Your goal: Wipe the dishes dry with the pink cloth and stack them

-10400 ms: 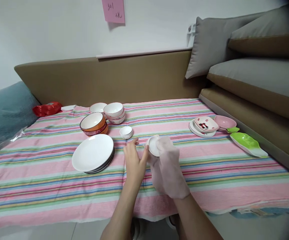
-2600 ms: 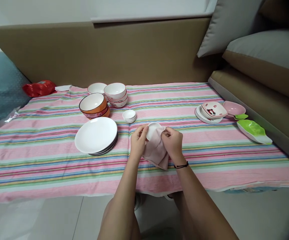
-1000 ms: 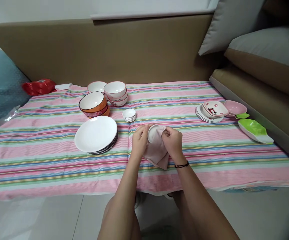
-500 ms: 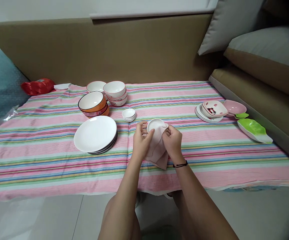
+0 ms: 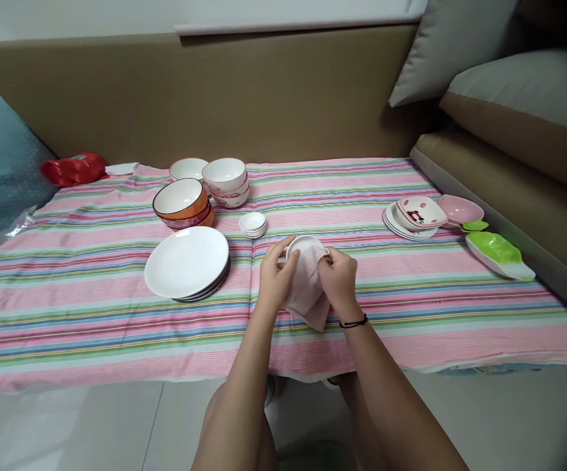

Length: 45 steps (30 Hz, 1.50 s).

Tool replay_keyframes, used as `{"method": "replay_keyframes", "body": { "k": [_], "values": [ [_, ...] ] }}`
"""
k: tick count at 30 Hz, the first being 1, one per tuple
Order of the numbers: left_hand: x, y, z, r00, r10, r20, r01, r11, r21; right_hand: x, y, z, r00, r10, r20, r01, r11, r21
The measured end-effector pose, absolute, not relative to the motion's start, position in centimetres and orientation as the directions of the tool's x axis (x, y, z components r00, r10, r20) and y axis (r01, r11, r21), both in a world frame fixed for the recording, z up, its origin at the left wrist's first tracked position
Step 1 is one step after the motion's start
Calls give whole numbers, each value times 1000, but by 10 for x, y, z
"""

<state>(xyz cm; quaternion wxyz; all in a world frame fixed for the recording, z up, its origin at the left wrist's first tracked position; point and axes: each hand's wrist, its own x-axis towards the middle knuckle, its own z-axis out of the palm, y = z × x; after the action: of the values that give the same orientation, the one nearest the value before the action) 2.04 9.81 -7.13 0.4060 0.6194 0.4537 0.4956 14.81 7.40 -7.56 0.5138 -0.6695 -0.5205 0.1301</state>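
My left hand is closed on the left side of a small white dish, its thumb and fingers about the rim. A pale pink cloth lies over much of the dish and hangs down below it. My right hand, with a dark band at the wrist, pinches the cloth at the dish's right edge. To the left of my hands stands a stack of small white dishes that look like the held one.
A stack of large plates sits at left, with orange bowls and white bowls behind. At right are a pink patterned bowl on small plates, a pink dish and a green leaf-shaped dish. Striped fabric lies beneath.
The held dish has tilted slightly, and the cloth covers more of its inside. Both hands stay in nearly the same place. The other dishware has not moved.
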Motion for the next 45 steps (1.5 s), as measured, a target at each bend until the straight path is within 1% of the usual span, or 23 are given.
{"method": "replay_keyframes", "body": {
  "k": [3,6,9,13,22,24,26,29,32,36,40,42,45],
  "values": [
    [21,99,-74,159,956,246,190,-275,943,149,74,-74,396,827,399,571,118,-812],
    [22,99,-75,77,970,233,206,-244,948,151,74,-73,414,817,402,583,102,-806],
    [23,100,-75,9,976,218,155,-217,964,151,74,-73,424,819,385,576,84,-813],
    [23,100,-73,46,956,289,161,-292,943,151,73,-73,408,830,381,582,85,-809],
    [24,99,-68,29,967,254,177,-255,951,151,73,-73,368,832,415,664,78,-744],
    [24,99,-67,43,968,245,183,-249,951,150,73,-73,355,837,416,655,95,-750],
    [24,98,-68,72,973,218,167,-228,959,151,73,-74,379,835,399,641,75,-764],
    [24,97,-69,100,982,162,57,-168,984,154,73,-76,446,811,379,590,52,-806],
    [23,98,-69,112,977,183,-12,-183,983,156,74,-76,413,836,361,542,92,-835],
    [21,100,-66,110,972,208,22,-212,977,155,75,-76,404,848,342,606,33,-795],
    [19,99,-62,172,967,189,48,-200,979,154,75,-76,362,859,363,533,129,-836],
    [20,98,-60,200,964,175,61,-191,980,154,74,-75,373,853,365,532,126,-837],
    [21,97,-60,240,958,156,58,-174,983,154,72,-75,400,831,387,588,91,-804]
  ]
}}
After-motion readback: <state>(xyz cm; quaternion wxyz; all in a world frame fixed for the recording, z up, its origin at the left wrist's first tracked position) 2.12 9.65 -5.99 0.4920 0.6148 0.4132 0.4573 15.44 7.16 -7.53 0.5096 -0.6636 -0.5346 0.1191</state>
